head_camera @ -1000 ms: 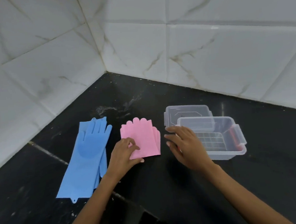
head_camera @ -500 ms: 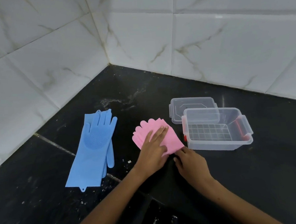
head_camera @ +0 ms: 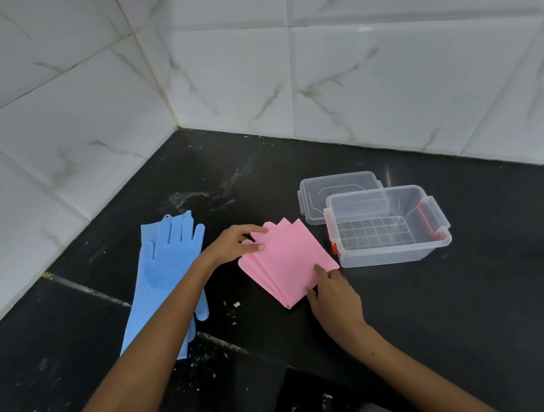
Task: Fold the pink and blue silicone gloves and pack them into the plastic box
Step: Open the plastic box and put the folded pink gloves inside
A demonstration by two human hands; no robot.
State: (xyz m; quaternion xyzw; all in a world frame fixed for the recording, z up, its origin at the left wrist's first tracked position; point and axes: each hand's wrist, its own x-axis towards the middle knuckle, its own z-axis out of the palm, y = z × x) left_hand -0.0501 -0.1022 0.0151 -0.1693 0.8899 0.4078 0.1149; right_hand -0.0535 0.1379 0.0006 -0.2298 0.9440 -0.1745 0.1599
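Black counter (head_camera: 458, 306): left hand (head_camera: 231, 244) pinches pink gloves (head_camera: 286, 261) at top, right hand (head_camera: 335, 294) pinches bottom edge, so keep layers lined up & flat, w/ box (head_camera: 390, 256) just beside.

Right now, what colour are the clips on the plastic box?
Red-orange clips on the clear box; head view.

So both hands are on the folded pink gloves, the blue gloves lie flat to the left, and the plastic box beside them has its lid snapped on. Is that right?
Not quite: the plastic box is open and empty, and its lid lies on the counter behind it, as the head view shows. The rest holds: the left hand and right hand are on the folded pink gloves, and the blue gloves lie flat to the left.
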